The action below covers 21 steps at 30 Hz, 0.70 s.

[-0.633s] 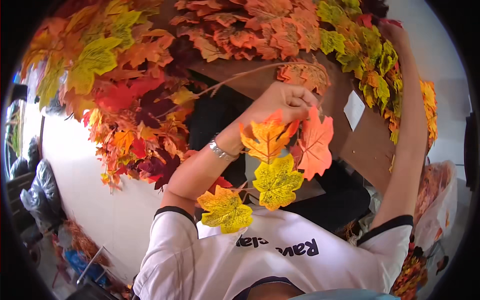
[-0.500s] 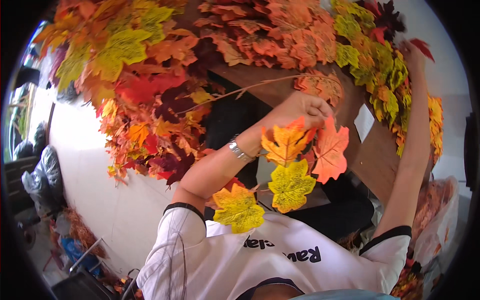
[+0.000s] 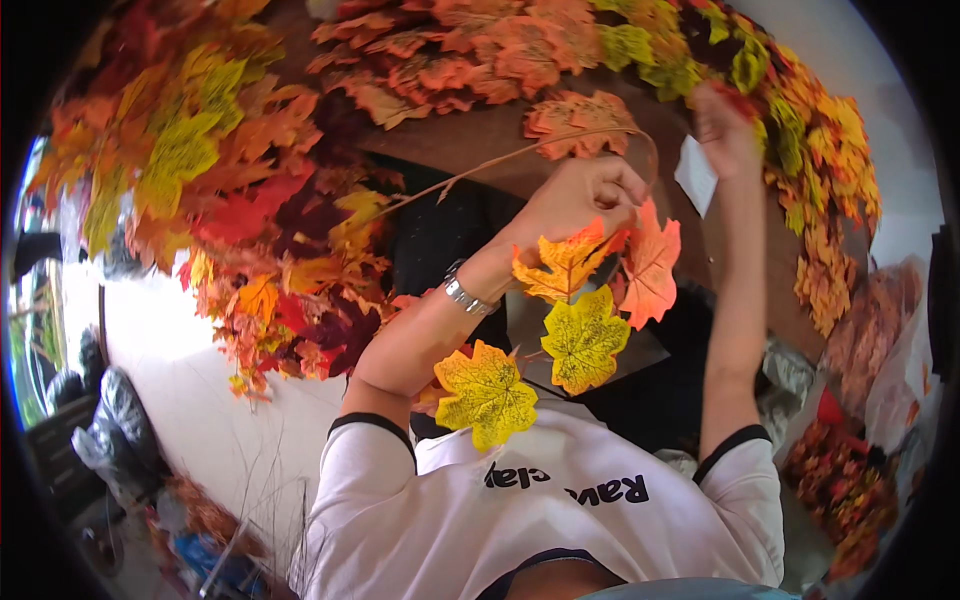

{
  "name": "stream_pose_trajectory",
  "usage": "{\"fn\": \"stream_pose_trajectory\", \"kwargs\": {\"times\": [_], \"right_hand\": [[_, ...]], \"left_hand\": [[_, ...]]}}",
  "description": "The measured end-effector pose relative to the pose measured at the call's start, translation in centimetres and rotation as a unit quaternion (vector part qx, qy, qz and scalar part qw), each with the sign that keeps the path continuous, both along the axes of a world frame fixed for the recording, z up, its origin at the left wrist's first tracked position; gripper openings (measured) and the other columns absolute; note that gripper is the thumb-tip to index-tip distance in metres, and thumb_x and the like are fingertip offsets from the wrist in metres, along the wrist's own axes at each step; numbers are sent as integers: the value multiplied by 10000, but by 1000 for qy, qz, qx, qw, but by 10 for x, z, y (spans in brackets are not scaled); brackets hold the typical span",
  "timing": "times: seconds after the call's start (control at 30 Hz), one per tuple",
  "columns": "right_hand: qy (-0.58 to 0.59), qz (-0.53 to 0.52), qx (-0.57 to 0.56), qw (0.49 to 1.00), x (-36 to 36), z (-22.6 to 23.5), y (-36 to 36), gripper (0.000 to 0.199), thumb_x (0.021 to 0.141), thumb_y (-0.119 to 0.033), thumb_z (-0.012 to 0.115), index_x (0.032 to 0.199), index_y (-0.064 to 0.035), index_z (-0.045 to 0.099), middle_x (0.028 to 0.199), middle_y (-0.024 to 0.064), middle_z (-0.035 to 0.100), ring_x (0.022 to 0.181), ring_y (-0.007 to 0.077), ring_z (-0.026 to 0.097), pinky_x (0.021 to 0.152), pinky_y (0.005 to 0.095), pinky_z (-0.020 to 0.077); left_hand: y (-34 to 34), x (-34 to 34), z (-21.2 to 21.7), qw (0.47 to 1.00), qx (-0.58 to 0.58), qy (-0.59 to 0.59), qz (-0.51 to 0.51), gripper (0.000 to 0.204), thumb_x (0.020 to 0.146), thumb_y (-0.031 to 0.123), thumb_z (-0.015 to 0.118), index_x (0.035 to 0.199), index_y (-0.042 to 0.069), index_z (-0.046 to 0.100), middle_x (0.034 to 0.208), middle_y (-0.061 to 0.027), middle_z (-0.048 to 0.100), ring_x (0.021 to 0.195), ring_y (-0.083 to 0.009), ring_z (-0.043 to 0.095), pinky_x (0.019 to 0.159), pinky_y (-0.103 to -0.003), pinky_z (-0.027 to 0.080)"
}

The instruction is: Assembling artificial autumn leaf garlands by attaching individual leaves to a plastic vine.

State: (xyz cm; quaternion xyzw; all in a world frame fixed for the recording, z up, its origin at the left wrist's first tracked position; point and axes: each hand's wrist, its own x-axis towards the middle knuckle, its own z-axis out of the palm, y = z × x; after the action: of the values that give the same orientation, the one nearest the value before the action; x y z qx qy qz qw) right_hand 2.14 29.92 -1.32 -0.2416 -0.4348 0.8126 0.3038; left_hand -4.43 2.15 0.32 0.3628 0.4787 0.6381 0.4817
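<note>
My left hand (image 3: 598, 190), with a metal watch (image 3: 467, 290) on its wrist, is closed around the stem of an artificial autumn-leaf garland (image 3: 585, 340). Yellow, orange and coral leaves hang below the fingers. A bare brown stem (image 3: 500, 160) arches above that hand and runs left toward a leaf heap. My right hand (image 3: 727, 140), blurred by motion, is raised to the right of it with a red artificial leaf (image 3: 738, 101) at its fingertips. Just left of the right hand lies a white slip of paper (image 3: 694, 176).
A brown table (image 3: 440, 140) carries a coral leaf pile (image 3: 520, 45), a small coral stack (image 3: 577, 122) and yellow-green leaves (image 3: 790, 130). Mixed leaves (image 3: 270, 210) heap up at the left. Plastic bags (image 3: 115, 440) stand at lower left; a clear bag (image 3: 900, 370) sits at right.
My right hand has come left and slightly down from the far right leaf pile, bringing the red leaf closer to my left hand. The left hand keeps the garland. The view has shifted.
</note>
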Motion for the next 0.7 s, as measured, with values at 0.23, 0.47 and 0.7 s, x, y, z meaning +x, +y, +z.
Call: {"fn": "stream_pose_trajectory", "kwargs": {"times": [0.23,0.47,0.7], "right_hand": [[30,77,-197,977,49,-6,-116,219,771,-37,608,958,57,544,925,137,583,845,192,590,697,237,523],[124,111,-225,960,72,10,-149,194,770,-119,626,893,28,592,822,76,600,695,146,542,612,253,443],[201,79,-294,931,67,28,-175,146,787,-105,605,828,34,585,746,63,539,642,140,482,610,236,402]], "left_hand": [[14,19,9,997,-47,56,25,139,771,-22,513,909,-5,507,777,-19,563,693,-50,542,631,-178,427],[20,28,13,987,84,-130,41,159,803,-27,529,952,-36,476,780,-55,579,698,-68,550,626,-183,434],[14,35,24,984,143,-10,109,221,788,-76,528,986,-36,439,909,-103,556,745,-108,579,644,-199,457]]}}
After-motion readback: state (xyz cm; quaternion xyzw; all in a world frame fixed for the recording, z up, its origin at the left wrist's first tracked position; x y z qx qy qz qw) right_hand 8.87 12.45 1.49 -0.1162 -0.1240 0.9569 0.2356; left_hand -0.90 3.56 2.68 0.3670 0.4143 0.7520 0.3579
